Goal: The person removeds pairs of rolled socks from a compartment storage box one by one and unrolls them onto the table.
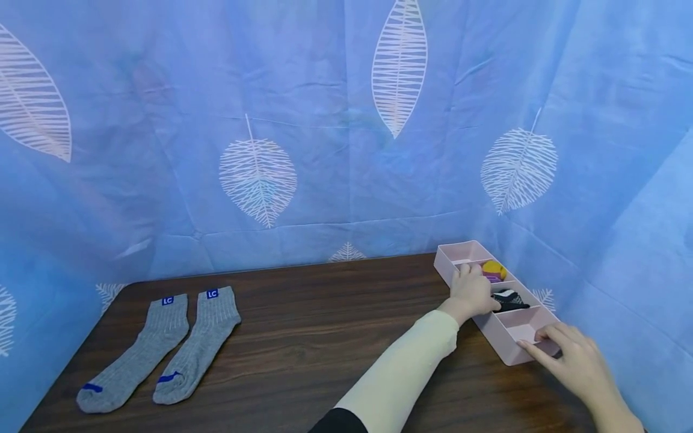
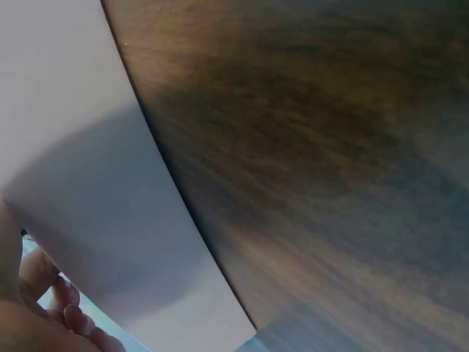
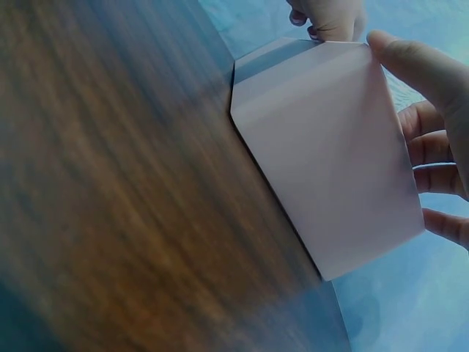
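Observation:
A pale pink divided box [image 1: 489,337] stands at the table's right side. My left hand [image 1: 470,293] reaches over its long left wall, fingers bent down at the compartment with a yellow and purple folded bundle [image 1: 494,271]. Its thumb lies beside a black and white folded bundle [image 1: 509,300] in the neighbouring compartment. The left wrist view shows bent fingertips beyond the rim, with their undersides partly hidden. At the box's near end, my right hand [image 1: 576,361] grips the walls, thumb at the rim [image 3: 352,44] and fingers along the far side.
Two grey socks [image 1: 135,355] with blue tags lie flat, side by side, at the left of the dark wooden table [image 1: 325,325]. Blue leaf-patterned fabric [image 1: 325,180] hangs behind the table and close along the box's right side.

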The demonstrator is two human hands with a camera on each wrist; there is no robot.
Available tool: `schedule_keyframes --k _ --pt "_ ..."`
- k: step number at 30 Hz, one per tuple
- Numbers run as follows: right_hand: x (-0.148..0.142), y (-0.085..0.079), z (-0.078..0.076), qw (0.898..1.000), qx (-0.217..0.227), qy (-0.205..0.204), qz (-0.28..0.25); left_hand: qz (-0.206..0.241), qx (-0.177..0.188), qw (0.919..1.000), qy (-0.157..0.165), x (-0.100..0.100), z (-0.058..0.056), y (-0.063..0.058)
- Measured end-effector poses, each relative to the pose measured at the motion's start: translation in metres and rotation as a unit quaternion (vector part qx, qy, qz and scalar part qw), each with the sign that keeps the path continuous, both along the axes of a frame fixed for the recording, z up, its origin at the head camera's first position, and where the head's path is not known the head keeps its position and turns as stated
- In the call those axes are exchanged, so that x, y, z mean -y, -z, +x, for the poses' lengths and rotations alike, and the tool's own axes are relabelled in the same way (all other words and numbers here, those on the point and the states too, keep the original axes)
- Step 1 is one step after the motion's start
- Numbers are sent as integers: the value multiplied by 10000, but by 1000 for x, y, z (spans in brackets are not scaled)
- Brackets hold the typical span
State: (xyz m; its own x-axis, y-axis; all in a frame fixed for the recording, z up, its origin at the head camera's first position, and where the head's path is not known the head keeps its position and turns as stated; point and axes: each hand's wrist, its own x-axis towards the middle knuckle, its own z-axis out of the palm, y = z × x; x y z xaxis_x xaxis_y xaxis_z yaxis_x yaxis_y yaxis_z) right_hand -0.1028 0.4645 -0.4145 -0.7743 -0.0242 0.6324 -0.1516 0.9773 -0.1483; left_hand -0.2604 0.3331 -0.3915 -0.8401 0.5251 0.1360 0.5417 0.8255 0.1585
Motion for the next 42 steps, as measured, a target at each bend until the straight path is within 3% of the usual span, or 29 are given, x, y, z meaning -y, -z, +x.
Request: schedule_keyframes --k 9,17,26,32,42 --pt "3 -2 2 9996 203 117 -129 -84 -448 9986 266 6 1 -6" --pt "4 -5 -2 9998 124 39 -158 192 -702 9968 342 19 -3 -24" --pt "4 -4 -2 9997 -77 -22 -228 275 -764 9955 490 36 5 -48" --pt "2 -2 -1 9998 -24 -44 -181 193 -936 9941 517 52 11 -58" --pt "-2 0 -4 9997 20 -118 -194 273 -1644 9844 573 90 19 -76"
